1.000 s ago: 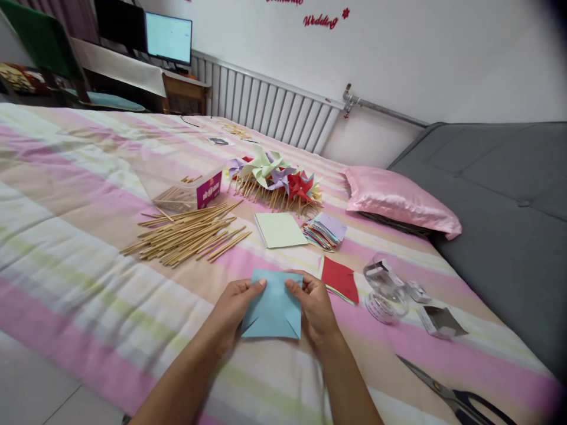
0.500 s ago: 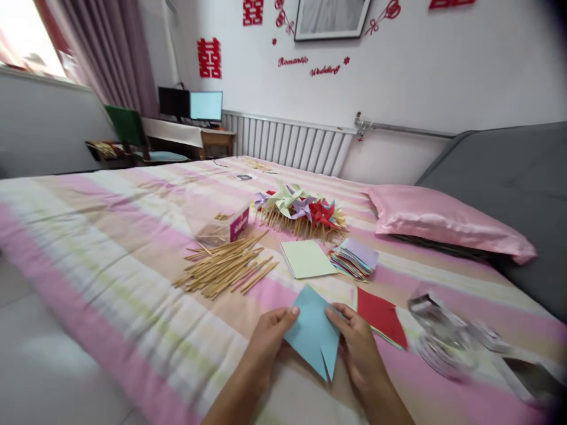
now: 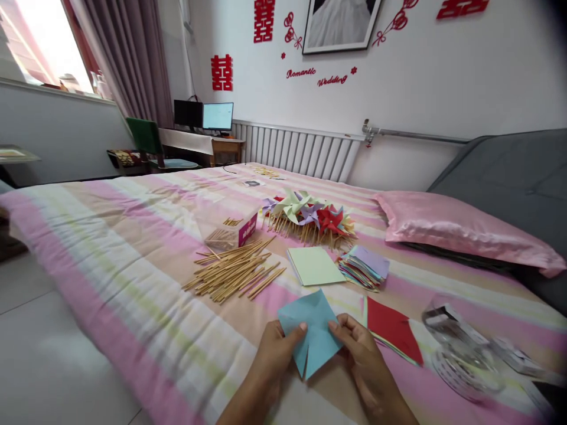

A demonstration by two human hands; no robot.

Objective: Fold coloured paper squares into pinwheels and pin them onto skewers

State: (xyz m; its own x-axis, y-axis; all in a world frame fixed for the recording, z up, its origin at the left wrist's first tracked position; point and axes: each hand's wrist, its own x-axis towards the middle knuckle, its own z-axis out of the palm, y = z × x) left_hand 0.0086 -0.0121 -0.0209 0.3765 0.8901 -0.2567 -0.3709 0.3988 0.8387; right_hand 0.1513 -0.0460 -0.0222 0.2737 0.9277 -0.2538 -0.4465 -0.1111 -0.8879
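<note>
Fingers [image 3: 299, 328] on corner-down blue paper [image 3: 312, 330]

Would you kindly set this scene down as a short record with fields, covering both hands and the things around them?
Setting: striped bed cover, pink pillow at the far right.
Left hand: pinches the left edge of a blue paper square.
Right hand: grips the same sheet's right edge.
Sheet state: slit at a lower corner, held just above the cover.
Beside it: red paper to the right, green paper beyond.
Further off: wooden sticks, finished pinwheels, stack of coloured squares.
</note>
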